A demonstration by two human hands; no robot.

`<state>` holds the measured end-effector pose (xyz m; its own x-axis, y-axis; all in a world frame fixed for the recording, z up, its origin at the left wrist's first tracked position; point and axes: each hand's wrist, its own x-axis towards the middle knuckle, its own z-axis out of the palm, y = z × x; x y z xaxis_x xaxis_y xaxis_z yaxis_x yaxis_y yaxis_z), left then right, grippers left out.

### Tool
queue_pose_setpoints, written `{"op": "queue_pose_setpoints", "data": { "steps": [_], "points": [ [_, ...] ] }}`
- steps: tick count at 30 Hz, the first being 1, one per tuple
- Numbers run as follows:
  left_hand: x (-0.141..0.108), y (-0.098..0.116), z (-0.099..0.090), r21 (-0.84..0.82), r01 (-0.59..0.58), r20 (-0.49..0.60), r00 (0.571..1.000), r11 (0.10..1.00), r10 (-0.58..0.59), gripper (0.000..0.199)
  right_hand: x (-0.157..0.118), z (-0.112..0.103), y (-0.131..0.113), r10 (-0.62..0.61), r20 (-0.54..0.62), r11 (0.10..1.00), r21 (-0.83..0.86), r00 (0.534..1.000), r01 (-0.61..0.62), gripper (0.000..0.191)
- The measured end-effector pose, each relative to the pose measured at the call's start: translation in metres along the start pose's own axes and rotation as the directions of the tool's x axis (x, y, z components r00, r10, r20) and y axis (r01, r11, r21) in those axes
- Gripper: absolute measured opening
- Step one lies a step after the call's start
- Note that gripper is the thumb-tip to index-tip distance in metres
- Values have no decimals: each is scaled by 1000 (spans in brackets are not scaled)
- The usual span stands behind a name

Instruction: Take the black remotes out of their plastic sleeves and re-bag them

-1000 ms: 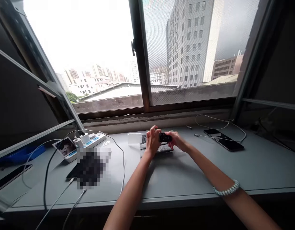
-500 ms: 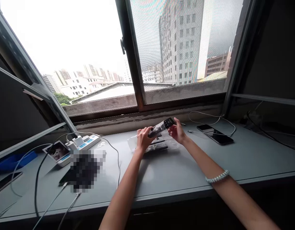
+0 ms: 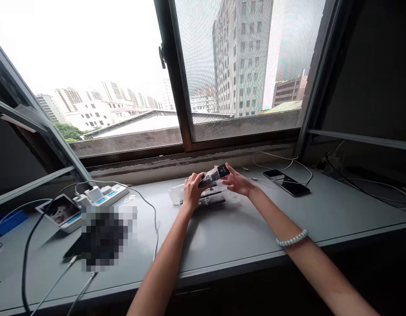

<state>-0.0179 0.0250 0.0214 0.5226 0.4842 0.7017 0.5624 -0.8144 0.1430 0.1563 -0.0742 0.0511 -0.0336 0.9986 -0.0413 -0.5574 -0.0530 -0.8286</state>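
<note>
A slim black object (image 3: 223,170) with small white print on its end is partly inside a clear plastic sleeve (image 3: 211,176); its exact kind does not show. My left hand (image 3: 191,193) is wrapped round the sleeved part, its fingers over the top. At the other end, my right hand (image 3: 237,181) has its thumb and fingertips on the black object's printed end. Just below both hands, dark bubble-wrapped pieces (image 3: 212,200) lie on the desk, with clear plastic wrapping (image 3: 175,194) around them.
A black phone (image 3: 286,182) and a white cable (image 3: 303,162) lie on the grey desk (image 3: 242,239) at right. On the left stand a power strip (image 3: 111,196) with plugs, a small picture (image 3: 62,210) and a blurred dark device (image 3: 102,239) with cables. A window frame (image 3: 185,127) rises behind.
The view has swung slightly right. The black object's printed end has tilted and shows less of its face. My right thumb has moved onto its upper edge; my left hand keeps its hold.
</note>
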Motion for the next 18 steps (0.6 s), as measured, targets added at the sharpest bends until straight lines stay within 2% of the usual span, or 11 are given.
{"op": "queue_pose_setpoints", "data": {
  "steps": [6,13,18],
  "points": [
    [-1,10,2,1,-38,64,997,999,38,37,8,-8,7,30,-95,997,-63,995,-36,28],
    [-2,22,1,28,-82,124,989,996,78,42,16,-13,18,-68,-246,980,-197,967,18,17],
    [-4,34,-4,17,-88,163,983,996,84,45,16,-8,22,-142,-323,930,-368,935,14,25]
  ]
}}
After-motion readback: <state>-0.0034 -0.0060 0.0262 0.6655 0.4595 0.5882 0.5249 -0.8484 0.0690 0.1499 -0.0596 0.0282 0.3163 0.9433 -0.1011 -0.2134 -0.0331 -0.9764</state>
